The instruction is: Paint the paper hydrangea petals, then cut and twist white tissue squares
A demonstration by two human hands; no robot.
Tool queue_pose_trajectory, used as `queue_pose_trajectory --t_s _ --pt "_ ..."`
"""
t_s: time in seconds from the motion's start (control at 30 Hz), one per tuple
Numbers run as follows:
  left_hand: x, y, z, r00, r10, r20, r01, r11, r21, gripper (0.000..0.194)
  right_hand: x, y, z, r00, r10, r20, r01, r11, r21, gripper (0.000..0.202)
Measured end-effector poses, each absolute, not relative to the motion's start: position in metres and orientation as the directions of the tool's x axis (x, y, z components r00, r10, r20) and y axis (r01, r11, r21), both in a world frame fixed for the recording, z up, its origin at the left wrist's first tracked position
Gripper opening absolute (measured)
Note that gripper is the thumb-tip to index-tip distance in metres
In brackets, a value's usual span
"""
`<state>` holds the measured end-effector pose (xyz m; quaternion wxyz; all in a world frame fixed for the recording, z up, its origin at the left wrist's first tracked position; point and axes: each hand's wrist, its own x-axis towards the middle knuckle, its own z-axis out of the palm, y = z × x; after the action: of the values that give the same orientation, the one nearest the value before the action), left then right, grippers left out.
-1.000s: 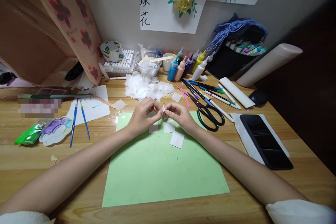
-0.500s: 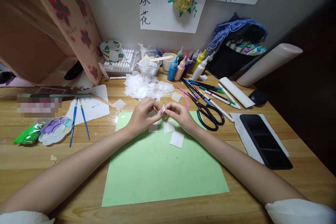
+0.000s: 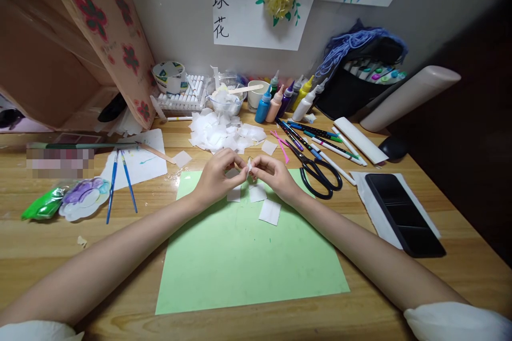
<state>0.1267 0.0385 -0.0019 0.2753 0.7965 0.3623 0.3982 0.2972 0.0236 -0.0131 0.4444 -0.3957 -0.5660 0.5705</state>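
A small white paper piece is pinched between the fingertips of both hands, above the far edge of a green sheet. My left hand grips it from the left, thumb and fingers closed. From the right, my right hand pinches the same piece. Beneath the hands lie white paper squares, one near the middle, one closer to me and one partly covered by my left hand. Behind the hands is a heap of white paper pieces.
Black scissors, pens and a black case lie to the right. Paint bottles stand behind. Brushes, a palette and a pink box are at the left.
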Motion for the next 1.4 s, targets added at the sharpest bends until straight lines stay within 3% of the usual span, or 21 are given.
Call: queue_pose_trajectory --t_s 0.3,0.57,1.17,1.33,1.4 --pt "0.126 0.036 0.002 0.432 0.795 0.426 0.369 -0.587 0.72 0.006 0.297 0.022 -0.014 -0.28 0.956 0.085 -0.043 0.076 -0.996 0.015" --pt "0.127 0.035 0.001 0.413 0.8 0.436 0.446 -0.595 0.668 0.009 0.295 0.018 -0.015 -0.219 0.963 0.155 0.098 0.18 -0.979 0.011" --pt "0.121 0.049 -0.006 0.021 0.97 0.242 0.373 -0.233 0.898 0.014 0.299 0.025 -0.014 -0.025 0.993 0.112 0.106 0.114 -0.988 0.009" --pt "0.12 0.051 -0.008 -0.014 0.985 0.17 0.294 -0.158 0.942 0.019 0.3 0.029 -0.021 0.125 0.988 0.089 0.034 0.086 -0.996 0.013" --pt "0.121 0.051 -0.008 0.017 0.989 0.146 0.261 -0.145 0.954 0.02 0.3 0.03 -0.023 0.166 0.982 0.091 -0.005 0.093 -0.996 0.024"
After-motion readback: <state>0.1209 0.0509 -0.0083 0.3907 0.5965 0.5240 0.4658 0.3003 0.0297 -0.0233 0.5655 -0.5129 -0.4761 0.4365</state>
